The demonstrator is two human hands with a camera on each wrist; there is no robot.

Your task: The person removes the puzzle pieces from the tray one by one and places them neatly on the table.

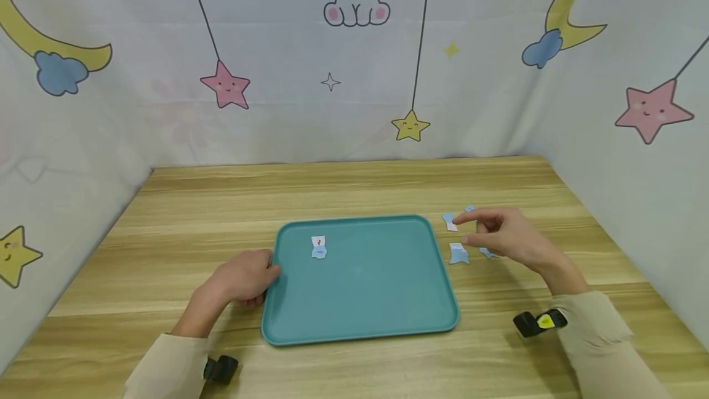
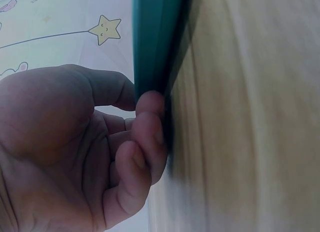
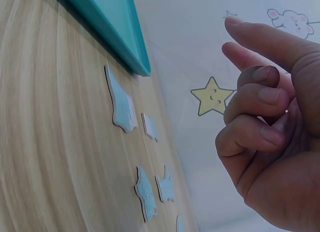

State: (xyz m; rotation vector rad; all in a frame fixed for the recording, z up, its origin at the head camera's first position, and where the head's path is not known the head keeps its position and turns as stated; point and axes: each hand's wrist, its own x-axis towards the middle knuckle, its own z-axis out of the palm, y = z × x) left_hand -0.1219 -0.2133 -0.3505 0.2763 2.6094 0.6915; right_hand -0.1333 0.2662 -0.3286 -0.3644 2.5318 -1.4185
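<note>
My left hand (image 1: 246, 276) grips the left rim of a teal tray (image 1: 376, 282), thumb on top and fingers curled under the edge in the left wrist view. Inside the tray, toward its upper left, lies a small white-and-blue puzzle piece (image 1: 319, 252), which looks like two parts set together. Off the tray's right side, my right hand (image 1: 515, 239) hovers over several loose puzzle pieces, its index finger and thumb apart and the other fingers bent. Nearest its fingertips are one blue-and-white piece (image 1: 449, 220) and another (image 1: 458, 253). A bluer piece (image 3: 145, 194) lies partly hidden under the hand in the head view.
The wooden table (image 1: 354, 193) runs back to a white cloth wall (image 1: 288, 128) printed with stars and moons. Similar cloth hangs at both sides. Each wrist carries a black strap camera, such as the one (image 1: 537, 322) on the right.
</note>
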